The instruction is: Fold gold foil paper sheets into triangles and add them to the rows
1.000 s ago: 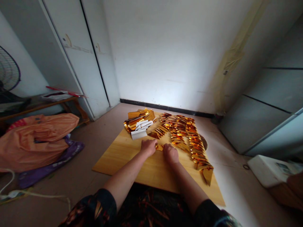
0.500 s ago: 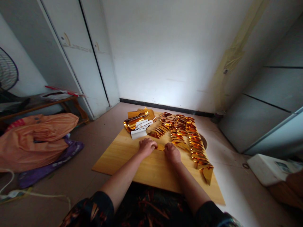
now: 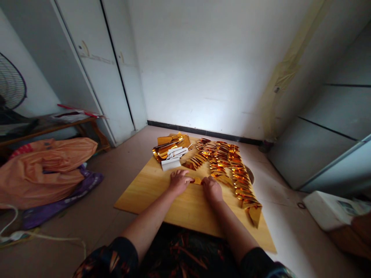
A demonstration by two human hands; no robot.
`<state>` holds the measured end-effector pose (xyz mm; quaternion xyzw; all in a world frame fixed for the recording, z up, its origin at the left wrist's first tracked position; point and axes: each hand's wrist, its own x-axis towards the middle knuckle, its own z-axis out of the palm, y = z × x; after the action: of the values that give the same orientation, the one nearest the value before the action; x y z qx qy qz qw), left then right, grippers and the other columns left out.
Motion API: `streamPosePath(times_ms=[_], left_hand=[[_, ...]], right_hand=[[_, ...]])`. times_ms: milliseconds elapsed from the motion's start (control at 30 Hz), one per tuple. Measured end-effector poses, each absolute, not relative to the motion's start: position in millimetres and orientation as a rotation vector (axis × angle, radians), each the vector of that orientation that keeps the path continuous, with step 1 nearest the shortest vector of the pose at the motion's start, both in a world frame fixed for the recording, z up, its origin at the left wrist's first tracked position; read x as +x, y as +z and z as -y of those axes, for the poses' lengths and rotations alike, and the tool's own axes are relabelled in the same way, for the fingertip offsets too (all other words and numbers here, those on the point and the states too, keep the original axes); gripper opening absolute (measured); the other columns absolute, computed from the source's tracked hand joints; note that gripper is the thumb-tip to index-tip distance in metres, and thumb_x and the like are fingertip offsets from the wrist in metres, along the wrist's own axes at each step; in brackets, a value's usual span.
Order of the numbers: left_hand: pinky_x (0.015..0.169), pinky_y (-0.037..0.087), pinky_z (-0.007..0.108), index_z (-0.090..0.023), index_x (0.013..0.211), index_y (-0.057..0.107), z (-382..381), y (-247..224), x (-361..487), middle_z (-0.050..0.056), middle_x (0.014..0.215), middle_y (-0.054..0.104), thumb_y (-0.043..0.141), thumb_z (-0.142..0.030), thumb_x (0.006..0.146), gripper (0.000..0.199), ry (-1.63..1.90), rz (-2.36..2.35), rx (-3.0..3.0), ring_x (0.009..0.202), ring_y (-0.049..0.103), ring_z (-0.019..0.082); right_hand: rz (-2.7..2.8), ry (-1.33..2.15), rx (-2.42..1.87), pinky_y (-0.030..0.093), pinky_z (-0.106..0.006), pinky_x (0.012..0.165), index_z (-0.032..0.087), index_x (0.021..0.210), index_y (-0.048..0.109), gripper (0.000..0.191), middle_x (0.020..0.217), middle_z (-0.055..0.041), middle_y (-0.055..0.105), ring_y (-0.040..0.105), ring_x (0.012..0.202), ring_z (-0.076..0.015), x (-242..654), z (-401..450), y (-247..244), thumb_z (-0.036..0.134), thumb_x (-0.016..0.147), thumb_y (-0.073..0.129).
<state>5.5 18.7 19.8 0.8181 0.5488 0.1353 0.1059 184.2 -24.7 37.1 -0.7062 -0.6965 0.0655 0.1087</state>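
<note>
Between my two hands a small piece of gold foil paper lies low over the wooden board. My left hand pinches its left end, thumb and fingers pressed together there. At the right end, the curled fingers of my right hand grip it; part of the paper is hidden under them. Beyond my hands and to the right stand rows of folded gold paper pieces, nested one against another. A shorter row of folded gold pieces sits just past my hands.
Loose gold foil sheets and white paper strips lie at the board's far left corner. An orange bag is on the floor at left, near a fan. A white box stands at right.
The fingers of my left hand have straightened a little while its thumb stays at the foil paper. Both hands remain in nearly the same place; the view has shifted slightly.
</note>
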Motion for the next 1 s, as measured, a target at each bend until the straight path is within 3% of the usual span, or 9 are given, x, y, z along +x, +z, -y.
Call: streamPosePath(times_ms=[233,633,767,900,1000], left_hand=[[0.103,0.029,0.045,-0.045,0.100,0.071,-19.6,19.5,6.3,-0.004,0.131,0.056,0.054,-0.025,0.088,0.029,0.418,-1.600,2.402,0.122,0.043,0.024],[0.106,0.027,0.042,-0.045,0.097,0.072,-23.3,27.9,3.7,-0.007,0.135,0.055,0.057,-0.033,0.086,0.022,0.381,-1.623,2.319,0.124,0.042,0.023],[0.108,0.026,0.042,-0.044,0.098,0.072,-25.4,30.0,3.4,-0.008,0.138,0.052,0.059,-0.035,0.084,0.021,0.341,-1.643,2.278,0.127,0.039,0.024],[0.108,0.026,0.043,-0.043,0.099,0.072,-27.1,28.1,3.3,-0.009,0.140,0.050,0.059,-0.033,0.083,0.023,0.322,-1.647,2.271,0.128,0.039,0.024],[0.108,0.025,0.043,-0.043,0.099,0.072,-27.5,25.3,3.2,-0.008,0.141,0.050,0.058,-0.032,0.084,0.023,0.332,-1.649,2.278,0.127,0.040,0.024]], right_hand=[[2.010,0.295,-1.937,0.042,-0.019,0.075,0.020,0.101,0.069,0.029,0.103,-0.0052,0.067,0.062,0.089,-0.0138,172.0,11.8,41.8,0.010,0.083,0.049],[2.076,0.438,-2.098,0.040,-0.021,0.069,0.020,0.093,0.068,0.020,0.097,-0.0060,0.071,0.064,0.088,-0.0154,166.2,2.1,52.3,0.018,0.087,0.049],[2.063,0.443,-2.146,0.042,-0.023,0.070,0.018,0.096,0.066,0.019,0.099,-0.0090,0.070,0.065,0.092,-0.0188,161.4,1.6,55.6,0.030,0.086,0.054],[2.003,0.441,-2.236,0.045,-0.027,0.071,0.017,0.103,0.063,0.037,0.105,-0.0125,0.068,0.065,0.095,-0.0231,151.8,3.1,57.4,0.048,0.085,0.053],[1.978,0.397,-2.276,0.047,-0.030,0.073,0.016,0.110,0.060,0.043,0.109,-0.0147,0.066,0.065,0.097,-0.0255,145.7,3.5,57.1,0.049,0.083,0.054]])
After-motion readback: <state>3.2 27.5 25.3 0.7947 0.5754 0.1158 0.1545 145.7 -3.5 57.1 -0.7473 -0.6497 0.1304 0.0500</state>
